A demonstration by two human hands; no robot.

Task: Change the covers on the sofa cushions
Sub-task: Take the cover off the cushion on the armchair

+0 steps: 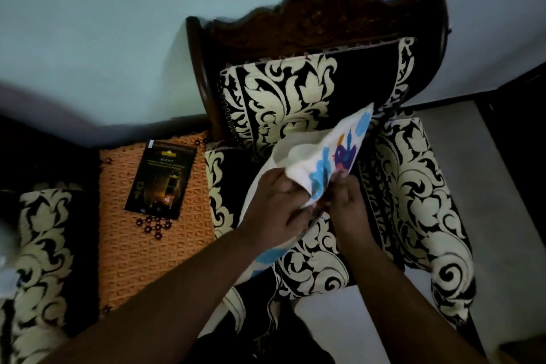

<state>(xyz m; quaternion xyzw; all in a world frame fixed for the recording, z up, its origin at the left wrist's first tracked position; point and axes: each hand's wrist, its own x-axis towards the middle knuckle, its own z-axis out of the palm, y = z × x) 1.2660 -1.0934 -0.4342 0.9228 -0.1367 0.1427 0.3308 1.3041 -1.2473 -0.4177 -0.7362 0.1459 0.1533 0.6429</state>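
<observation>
Over the armchair seat (313, 272): working a cushion cover (322, 156).
Left hand (277, 210) at seven o'clock and right hand (348, 201) at five both pinch its white bird-printed edge, probably spreading the opening.

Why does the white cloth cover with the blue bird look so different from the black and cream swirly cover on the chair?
The white cloth cover with the blue bird is loose and crumpled, gripped by the left hand and the right hand; the black and cream swirly cover sits stretched over the chair. The white one is pale with bright blue patches; the swirly one is dark with leafy scrolls. Both are patterned fabric.
</observation>
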